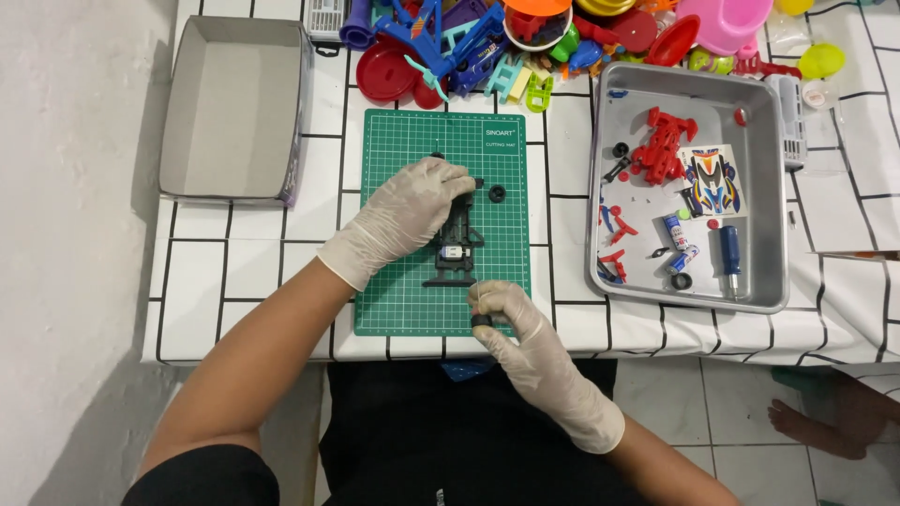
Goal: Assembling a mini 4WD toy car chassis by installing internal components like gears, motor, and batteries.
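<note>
Black toy chassis (457,242) held by left hand (405,214); right hand (511,314) pinches small wheel (481,321), metal tray (689,298) beside

The green cutting mat (412,300) is crowded mid-way by the black toy-car chassis (457,244); open tablecloth (562,187) is left before the metal tray (769,187).

Left hand (412,208) gloved, grip curled, palm down; right hand (511,314) gloved, fingertips pinched.

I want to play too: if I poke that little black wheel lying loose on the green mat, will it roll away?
Probably not far: the black wheel seems to lie flat on the green mat. It looks small and light, so it would likely slide. Stood on edge, it might roll.
</note>
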